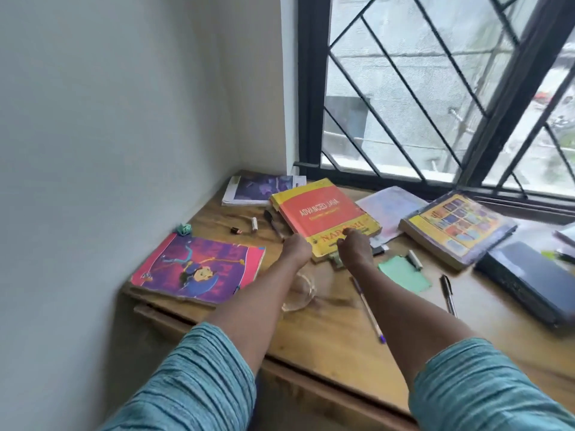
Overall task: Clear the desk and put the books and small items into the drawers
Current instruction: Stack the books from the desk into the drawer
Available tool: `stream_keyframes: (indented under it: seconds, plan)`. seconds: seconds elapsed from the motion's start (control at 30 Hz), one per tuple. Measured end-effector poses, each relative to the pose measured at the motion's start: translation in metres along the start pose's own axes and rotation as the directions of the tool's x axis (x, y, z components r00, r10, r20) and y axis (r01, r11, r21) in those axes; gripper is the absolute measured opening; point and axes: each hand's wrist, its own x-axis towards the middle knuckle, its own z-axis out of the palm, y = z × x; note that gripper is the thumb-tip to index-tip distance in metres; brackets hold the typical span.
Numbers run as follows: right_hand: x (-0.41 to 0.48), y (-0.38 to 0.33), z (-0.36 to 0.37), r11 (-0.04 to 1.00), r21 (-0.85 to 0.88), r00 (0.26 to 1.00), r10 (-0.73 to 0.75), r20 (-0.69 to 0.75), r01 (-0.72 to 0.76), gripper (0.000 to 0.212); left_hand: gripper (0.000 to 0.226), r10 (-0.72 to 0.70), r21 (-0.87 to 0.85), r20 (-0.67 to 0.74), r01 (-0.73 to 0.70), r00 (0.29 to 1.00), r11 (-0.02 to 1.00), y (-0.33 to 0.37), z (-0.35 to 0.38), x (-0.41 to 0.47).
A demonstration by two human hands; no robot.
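Red-and-yellow book (323, 213) lies on the desk (326, 337), its near edge gripped by the left hand (297, 247) and right hand (354, 248); lifting it seems the step in hand, next carrying it to a drawer.

Both hands on the near edge of one book, arms stretched forward.

The left forearm (249, 303) comes in from 7 o'clock and the right forearm (401, 309) from 5 o'clock. Both are bare below ribbed teal sleeves (199, 377) that end near the elbows, and they converge toward 12 o'clock. The left hand (297, 248) grips the near left corner of the book (323, 213), back of the hand up, fingers curled under and out of sight. The right hand (354, 248), just beside it at its 3 o'clock, pinches the same near edge, with the thumb (351, 233) laid on the cover and the fingers tucked beneath. The wrists are straight, close together but apart.
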Motion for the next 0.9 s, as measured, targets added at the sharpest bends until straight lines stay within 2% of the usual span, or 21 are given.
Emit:
stream_keyframes:
  seconds: [0.13, 0.27, 0.37, 0.47, 0.6, 0.7, 0.8, 0.9]
  plan:
    - [0.08, 0.012, 0.002, 0.992, -0.115, 0.999, 0.045, 0.02, -0.043, 0.033, 0.038, -0.196, -0.084, 0.036, 0.199, 0.98, 0.976, 0.018, 0.014, 0.056]
    - [0.127, 0.026, 0.007, 0.958, -0.216, 0.968, 0.218, 0.123, -0.189, 0.064, 0.04, -0.419, -0.285, 0.021, 0.407, 0.908, 0.868, 0.028, 0.023, 0.09]
    - [0.145, 0.029, 0.01, 0.948, -0.182, 0.949, 0.286, 0.13, -0.261, 0.076, 0.043, -0.471, -0.364, 0.011, 0.442, 0.882, 0.82, 0.026, 0.026, 0.106]
    - [0.16, 0.032, 0.007, 0.928, -0.108, 0.918, 0.37, 0.143, -0.357, 0.083, 0.045, -0.473, -0.511, 0.021, 0.416, 0.881, 0.752, 0.02, 0.032, 0.119]
    - [0.176, 0.042, 0.008, 0.908, -0.027, 0.883, 0.414, 0.221, -0.419, 0.076, 0.042, -0.458, -0.562, -0.009, 0.374, 0.889, 0.738, 0.021, 0.033, 0.119]
    - [0.179, 0.047, 0.01, 0.903, 0.063, 0.881, 0.397, 0.256, -0.425, 0.059, 0.037, -0.404, -0.576, -0.012, 0.324, 0.915, 0.75, 0.028, 0.023, 0.114]
    - [0.174, 0.044, 0.005, 0.897, 0.173, 0.899, 0.36, 0.249, -0.407, 0.034, 0.035, -0.354, -0.54, -0.067, 0.265, 0.933, 0.799, 0.035, 0.012, 0.111]
    - [0.166, 0.042, 0.002, 0.87, 0.267, 0.904, 0.359, 0.233, -0.414, 0.025, 0.035, -0.3, -0.491, -0.128, 0.202, 0.945, 0.847, 0.042, 0.0, 0.109]
